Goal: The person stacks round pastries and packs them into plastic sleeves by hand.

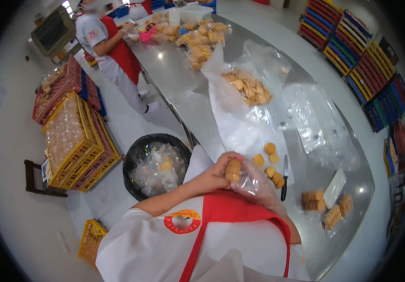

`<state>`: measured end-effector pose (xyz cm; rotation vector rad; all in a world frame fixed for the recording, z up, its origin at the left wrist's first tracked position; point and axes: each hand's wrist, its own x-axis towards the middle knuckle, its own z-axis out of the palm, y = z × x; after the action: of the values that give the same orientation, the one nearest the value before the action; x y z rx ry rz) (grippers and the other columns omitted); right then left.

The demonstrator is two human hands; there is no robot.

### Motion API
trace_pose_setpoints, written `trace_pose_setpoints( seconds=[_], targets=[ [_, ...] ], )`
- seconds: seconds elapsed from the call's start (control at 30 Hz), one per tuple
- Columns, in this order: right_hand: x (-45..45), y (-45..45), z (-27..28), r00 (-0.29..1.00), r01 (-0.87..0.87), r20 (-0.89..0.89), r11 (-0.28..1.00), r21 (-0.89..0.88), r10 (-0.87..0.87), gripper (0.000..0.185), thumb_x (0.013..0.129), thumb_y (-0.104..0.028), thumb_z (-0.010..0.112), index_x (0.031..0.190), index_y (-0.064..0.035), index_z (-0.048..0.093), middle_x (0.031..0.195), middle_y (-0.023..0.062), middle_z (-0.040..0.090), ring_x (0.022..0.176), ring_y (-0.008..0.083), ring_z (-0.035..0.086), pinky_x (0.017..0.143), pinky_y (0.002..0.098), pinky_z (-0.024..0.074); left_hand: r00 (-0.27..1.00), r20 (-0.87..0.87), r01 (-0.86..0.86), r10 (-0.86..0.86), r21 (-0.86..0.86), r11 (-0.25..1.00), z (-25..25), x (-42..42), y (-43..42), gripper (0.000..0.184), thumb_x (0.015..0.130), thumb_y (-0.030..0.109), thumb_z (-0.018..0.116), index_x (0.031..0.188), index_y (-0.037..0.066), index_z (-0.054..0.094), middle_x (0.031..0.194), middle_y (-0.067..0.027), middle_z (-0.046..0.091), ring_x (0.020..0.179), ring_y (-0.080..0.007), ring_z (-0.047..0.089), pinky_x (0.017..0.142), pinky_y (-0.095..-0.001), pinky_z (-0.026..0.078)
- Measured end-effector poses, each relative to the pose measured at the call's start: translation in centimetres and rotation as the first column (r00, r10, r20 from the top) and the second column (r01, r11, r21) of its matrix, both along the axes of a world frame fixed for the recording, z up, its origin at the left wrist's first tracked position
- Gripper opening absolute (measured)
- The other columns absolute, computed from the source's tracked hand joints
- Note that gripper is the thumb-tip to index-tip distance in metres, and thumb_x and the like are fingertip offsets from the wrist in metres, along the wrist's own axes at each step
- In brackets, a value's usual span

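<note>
My left hand (220, 171) is closed around a short stack of round, golden biscuits (233, 170), held just above my red apron. A clear plastic bag (254, 181) lies against the stack and spreads to the right. Behind this film is my right hand (255, 177), its fingers blurred and hidden by the plastic. Several loose biscuits (270, 148) lie on the table beyond my hands. To their right rests a knife (285, 177) with a black handle.
Biscuit stacks (314, 200) and a white packet (335, 188) lie on the steel table (183, 101). Farther off are broken biscuits (247, 88) and plastic sheets (315, 117). A lined bin (134, 178) of plastic stands left. Another person (113, 47) works at the far left edge.
</note>
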<state>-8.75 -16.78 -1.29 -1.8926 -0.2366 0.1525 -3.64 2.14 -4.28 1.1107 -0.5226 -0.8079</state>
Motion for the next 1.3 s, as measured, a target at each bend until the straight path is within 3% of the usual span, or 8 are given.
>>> trace_pose_setpoints(
  seconds=[0.13,0.17,0.3,0.6,0.77,0.9,1.1,1.3],
  targets=[
    [0.5,-0.7,0.3,0.993,0.075,-0.089,0.997,0.029,-0.073,0.071,0.075,-0.025,0.077,0.136,-0.0036,0.05,0.114,0.0129,0.062,0.103,0.0211,0.061,0.089,0.0348,0.0489,0.975,-0.222,-0.064,0.025,-0.17,0.983,0.7,0.2,-0.4,0.083,0.066,-0.012,0.055,0.143,0.012,0.033,0.14,-0.0099,0.041,0.125,-0.0217,0.048,0.096,-0.0313,0.047],
    [0.1,-1.4,0.0,0.992,0.121,-0.056,0.989,0.084,-0.116,0.07,0.076,-0.025,0.077,0.137,-0.0025,0.05,0.114,0.0125,0.062,0.103,0.0202,0.06,0.089,0.034,0.0481,0.934,-0.342,-0.118,0.108,-0.009,0.993,1.5,0.2,0.1,0.083,0.064,-0.011,0.056,0.141,0.011,0.035,0.138,-0.0112,0.043,0.119,-0.0238,0.054,0.098,-0.0338,0.047],
    [-0.7,-2.4,1.6,0.953,0.295,-0.208,0.824,0.484,-0.219,0.07,0.079,-0.027,0.075,0.138,0.0007,0.049,0.118,0.0105,0.06,0.102,0.0182,0.058,0.089,0.0311,0.0462,0.915,-0.276,-0.352,0.295,-0.184,0.918,0.7,1.2,0.3,0.075,0.059,-0.005,0.057,0.132,0.005,0.043,0.134,-0.0156,0.048,0.115,-0.0305,0.057,0.099,-0.0427,0.049],
    [-1.6,-4.9,2.1,0.919,0.371,-0.382,0.544,0.752,-0.098,0.078,0.078,-0.039,0.071,0.138,0.0042,0.045,0.119,0.014,0.056,0.089,0.0189,0.062,0.075,0.0264,0.0516,0.763,-0.348,-0.638,0.545,-0.274,0.72,-2.3,4.4,6.7,0.074,0.058,-0.006,0.054,0.131,0.004,0.043,0.134,-0.0174,0.046,0.108,-0.0348,0.059,0.092,-0.0402,0.051],
    [-1.6,-4.6,1.5,0.916,0.375,-0.4,0.388,0.842,-0.018,0.061,0.085,-0.029,0.062,0.13,0.0085,0.048,0.113,0.0152,0.058,0.083,0.0217,0.061,0.069,0.029,0.0518,0.272,-0.071,-0.961,0.96,0.034,0.275,-11.3,6.0,13.9,0.056,0.069,-0.004,0.056,0.123,0.005,0.045,0.12,-0.0133,0.048,0.102,-0.0277,0.058,0.086,-0.0349,0.049],
    [-1.1,-4.2,1.2,0.899,0.397,-0.434,0.316,0.862,0.054,0.06,0.086,-0.031,0.058,0.129,0.0092,0.048,0.11,0.0172,0.059,0.08,0.0229,0.062,0.066,0.0304,0.0517,0.03,0.179,-0.98,0.983,0.2,-0.006,-18.8,4.8,18.6,0.043,0.074,-0.003,0.06,0.113,0.004,0.046,0.112,-0.0109,0.047,0.096,-0.0219,0.055,0.079,-0.0314,0.046],
    [-0.8,-3.0,2.3,0.885,0.388,-0.442,0.292,0.874,0.148,0.066,0.085,-0.038,0.059,0.13,0.0096,0.047,0.106,0.0197,0.062,0.077,0.0244,0.064,0.064,0.0305,0.0497,0.091,0.677,-0.833,0.73,0.453,-0.317,-27.1,1.2,22.1,0.042,0.071,0.009,0.069,0.106,-0.002,0.048,0.11,-0.0178,0.052,0.103,-0.0315,0.052,0.093,-0.0393,0.042],
    [-0.6,-1.9,2.7,0.867,0.403,-0.461,0.277,0.872,0.19,0.078,0.082,-0.043,0.063,0.136,0.0095,0.043,0.11,0.028,0.06,0.074,0.0303,0.065,0.06,0.0337,0.0486,0.259,0.779,-0.769,0.571,0.524,-0.366,-32.6,-0.2,24.1,0.051,0.068,0.014,0.075,0.109,-0.004,0.051,0.112,-0.0247,0.052,0.109,-0.0398,0.05,0.099,-0.0461,0.038]
  ],
)
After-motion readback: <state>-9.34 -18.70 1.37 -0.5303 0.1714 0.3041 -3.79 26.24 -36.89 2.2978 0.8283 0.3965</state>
